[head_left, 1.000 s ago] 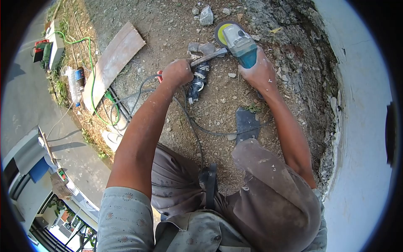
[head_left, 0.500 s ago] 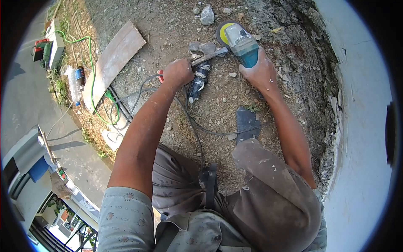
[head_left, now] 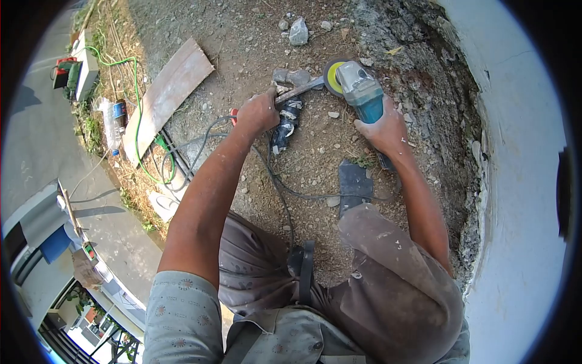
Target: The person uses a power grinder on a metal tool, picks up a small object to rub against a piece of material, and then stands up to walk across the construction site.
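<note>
My right hand is wrapped round the body of a teal angle grinder, its yellow-faced disc pointing up and to the left. Closed in my left hand is a long, narrow metal tool whose flat far end reaches the disc's edge. A bit of red shows on the near side of that hand. Under the tool lie a crumpled black-and-white wrapped piece and some grey lumps, resting on the stony soil.
A dark cable loops over the ground below my hands, across a dark flat slab. Leftward lie a wooden board, a green cord and bottles. A white wall borders the right.
The grinder has moved down and slightly right, and its disc now meets the metal tool's end. My left hand has stayed nearly in place, with the tool angled slightly differently.
</note>
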{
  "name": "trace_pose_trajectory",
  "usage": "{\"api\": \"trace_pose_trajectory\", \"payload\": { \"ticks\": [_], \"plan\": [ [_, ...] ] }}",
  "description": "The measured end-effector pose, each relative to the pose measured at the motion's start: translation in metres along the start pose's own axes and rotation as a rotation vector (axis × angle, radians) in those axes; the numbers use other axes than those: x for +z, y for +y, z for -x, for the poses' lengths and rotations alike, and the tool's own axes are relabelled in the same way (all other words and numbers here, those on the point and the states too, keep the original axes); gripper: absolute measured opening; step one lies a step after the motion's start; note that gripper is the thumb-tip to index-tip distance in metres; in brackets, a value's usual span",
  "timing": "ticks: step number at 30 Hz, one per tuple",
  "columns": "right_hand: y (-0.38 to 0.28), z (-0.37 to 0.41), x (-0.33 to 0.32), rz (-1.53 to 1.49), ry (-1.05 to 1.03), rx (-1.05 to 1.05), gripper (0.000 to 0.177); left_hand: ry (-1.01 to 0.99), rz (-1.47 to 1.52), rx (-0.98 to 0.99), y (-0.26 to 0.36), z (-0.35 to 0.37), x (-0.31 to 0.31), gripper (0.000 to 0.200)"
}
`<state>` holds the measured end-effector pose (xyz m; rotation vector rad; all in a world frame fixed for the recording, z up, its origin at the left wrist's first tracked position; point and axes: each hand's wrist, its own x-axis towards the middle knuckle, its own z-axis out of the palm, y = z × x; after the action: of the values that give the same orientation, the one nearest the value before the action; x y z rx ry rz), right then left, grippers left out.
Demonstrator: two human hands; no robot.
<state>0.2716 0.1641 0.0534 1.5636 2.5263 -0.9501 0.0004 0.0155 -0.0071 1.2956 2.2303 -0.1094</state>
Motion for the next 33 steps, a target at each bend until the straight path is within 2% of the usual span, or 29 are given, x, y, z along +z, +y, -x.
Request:
{"api": "trace_pose_trajectory", "payload": {
  "ticks": [2,5,11,18,21,24,33],
  "plan": [
    [-0.001,0.009,-0.004,-0.006,-0.057,0.034,0.079,0.026,0.079,0.035,-0.007,0.004,0.0,0.034],
    [-0.001,0.012,-0.004,0.021,-0.111,0.067,0.085,-0.141,0.058,0.056,-0.015,0.013,-0.015,0.03],
    [-0.004,0.008,-0.004,-0.007,-0.155,0.053,0.087,0.047,-0.053,0.012,-0.006,0.029,0.008,0.025],
    [0.001,0.007,-0.005,-0.042,-0.219,0.1,0.09,0.108,-0.051,-0.025,0.001,0.033,0.012,0.021],
    [0.005,0.015,-0.002,0.033,-0.117,0.052,0.08,0.139,-0.053,-0.014,-0.001,0.032,0.018,0.021],
    [0.001,0.014,-0.007,0.023,-0.211,0.13,0.093,0.161,-0.06,-0.009,-0.001,0.033,0.02,0.021],
    [-0.001,0.011,0.002,-0.033,-0.176,0.057,0.09,0.177,-0.049,-0.011,0.0,0.036,0.02,0.022]
  ]
}}
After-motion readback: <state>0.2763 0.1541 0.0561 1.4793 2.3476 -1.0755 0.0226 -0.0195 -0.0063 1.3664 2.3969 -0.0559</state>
